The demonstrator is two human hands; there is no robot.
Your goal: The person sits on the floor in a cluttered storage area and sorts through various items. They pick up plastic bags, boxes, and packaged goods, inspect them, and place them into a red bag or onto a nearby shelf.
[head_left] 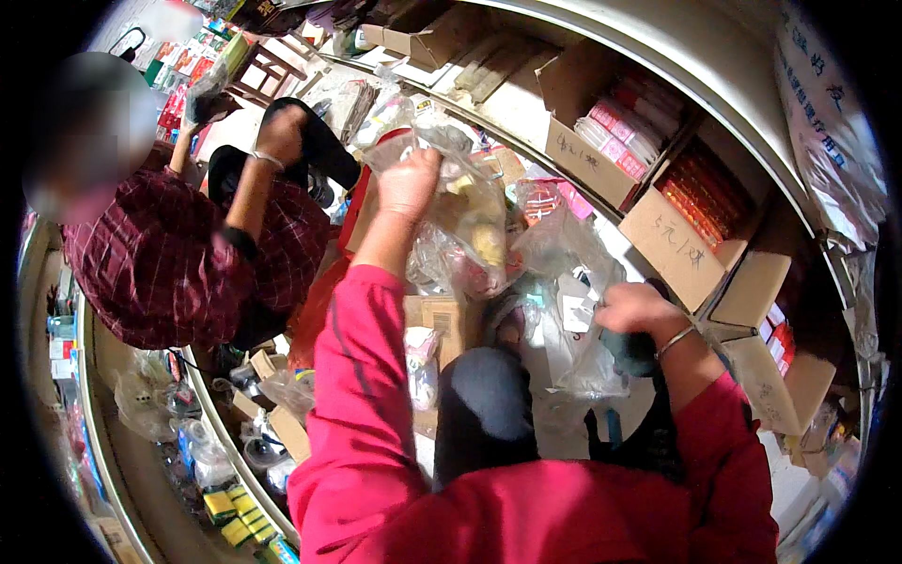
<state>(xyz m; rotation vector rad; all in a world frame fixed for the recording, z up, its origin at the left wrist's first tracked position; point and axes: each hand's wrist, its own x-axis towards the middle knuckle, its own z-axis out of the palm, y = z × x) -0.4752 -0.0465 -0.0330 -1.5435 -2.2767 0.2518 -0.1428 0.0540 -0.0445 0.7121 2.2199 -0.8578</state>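
My left hand (410, 184) is closed in a fist on the gathered top of a clear plastic bag (477, 226). Something pale yellow shows through the film of that bag, too crumpled to name. Off to the right, my right hand (635, 308) has its fingers curled round the edge of a second clear plastic bag (590, 362), which hangs down over white and dark things on the floor. Both bags are above my knees (484, 395). The exact grip of the right fingers is partly hidden.
At the left sits a person in a dark red checked shirt (160, 254). Open cardboard boxes (672, 246) with red and pink packets line the right side. A shelf (202, 404) with bagged goods and yellow sponges (221, 508) runs along the lower left.
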